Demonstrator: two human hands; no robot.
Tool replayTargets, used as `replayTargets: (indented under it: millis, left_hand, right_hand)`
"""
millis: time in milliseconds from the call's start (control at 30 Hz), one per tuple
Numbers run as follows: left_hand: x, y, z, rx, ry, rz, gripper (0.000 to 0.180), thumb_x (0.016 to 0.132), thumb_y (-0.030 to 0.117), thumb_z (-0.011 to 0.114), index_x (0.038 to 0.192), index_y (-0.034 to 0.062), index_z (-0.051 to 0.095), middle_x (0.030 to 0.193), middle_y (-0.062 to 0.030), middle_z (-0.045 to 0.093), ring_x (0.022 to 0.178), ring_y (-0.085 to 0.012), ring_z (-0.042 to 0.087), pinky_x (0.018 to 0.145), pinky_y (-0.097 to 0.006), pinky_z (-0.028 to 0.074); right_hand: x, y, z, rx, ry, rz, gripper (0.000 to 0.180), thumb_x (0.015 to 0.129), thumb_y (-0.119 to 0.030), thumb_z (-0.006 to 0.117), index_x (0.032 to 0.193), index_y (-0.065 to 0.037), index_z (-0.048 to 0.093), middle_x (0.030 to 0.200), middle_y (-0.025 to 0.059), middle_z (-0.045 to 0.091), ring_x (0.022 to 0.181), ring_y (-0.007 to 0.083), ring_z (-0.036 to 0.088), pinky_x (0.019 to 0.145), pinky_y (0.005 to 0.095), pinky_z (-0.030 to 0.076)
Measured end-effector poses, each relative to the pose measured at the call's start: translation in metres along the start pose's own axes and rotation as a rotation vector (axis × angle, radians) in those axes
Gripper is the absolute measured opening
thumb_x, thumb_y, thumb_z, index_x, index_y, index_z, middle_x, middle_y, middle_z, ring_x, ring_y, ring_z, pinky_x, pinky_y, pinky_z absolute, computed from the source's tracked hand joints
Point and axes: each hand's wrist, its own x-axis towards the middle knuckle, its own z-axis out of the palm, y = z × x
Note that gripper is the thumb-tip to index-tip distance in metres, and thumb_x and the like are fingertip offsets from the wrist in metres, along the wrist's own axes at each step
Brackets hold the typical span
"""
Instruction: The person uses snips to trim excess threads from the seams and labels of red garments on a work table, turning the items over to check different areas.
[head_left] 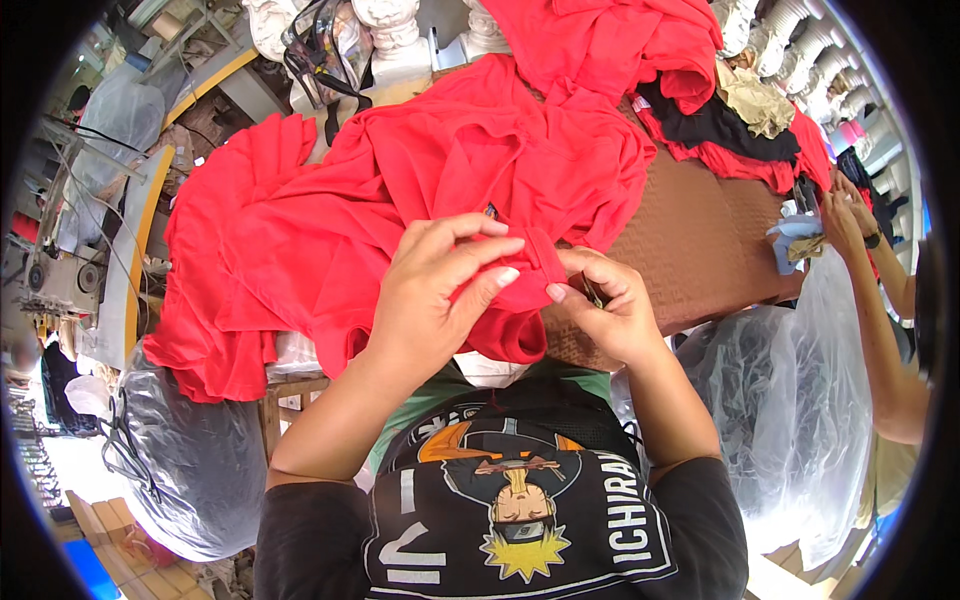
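A red garment (300,220) lies in loose folds across the table in front of me. My left hand (430,285) has its thumb and fingers curled around a narrow hemmed part of the red cloth. Close by on the right, my right hand (615,310) pinches the edge of that same part between thumb and forefinger. A small dark metal tool (593,291), perhaps thread snips, shows within the right hand's curled fingers, mostly hidden.
Brown quilted cloth (700,235) covers the table. More red cloth (620,45) and a black piece (720,125) lie at the far side, by a white balustrade (790,30). Large plastic bags (775,400) flank me. At right, another person's hands (845,215) are visible; a sewing machine (75,285) stands left.
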Motion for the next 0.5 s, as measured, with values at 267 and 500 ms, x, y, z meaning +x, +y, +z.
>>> replayTargets:
  millis: [267,500]
  left_hand:
    - [-0.004,0.002,0.009,0.085,0.015,0.012,0.021,0.076,0.013,0.075,0.097,0.0119,0.073,0.101,-0.0003,0.062,0.088,-0.0212,0.056,0.078,-0.034,0.048]
    - [-0.005,0.002,0.012,0.076,0.073,0.054,0.018,0.074,0.011,0.076,0.092,0.0118,0.072,0.093,0.0005,0.065,0.078,-0.02,0.061,0.071,-0.033,0.047]
  right_hand:
    - [0.004,-0.01,-0.001,-0.131,-0.04,-0.098,0.022,0.084,0.001,0.066,0.105,0.001,0.066,0.074,0.0039,0.055,0.064,0.01,0.047,0.058,0.0249,0.038]
    - [0.004,-0.008,-0.001,-0.112,-0.043,-0.047,0.008,0.089,-0.005,0.063,0.088,0.003,0.064,0.067,0.0025,0.05,0.062,0.0086,0.043,0.057,0.0248,0.037]
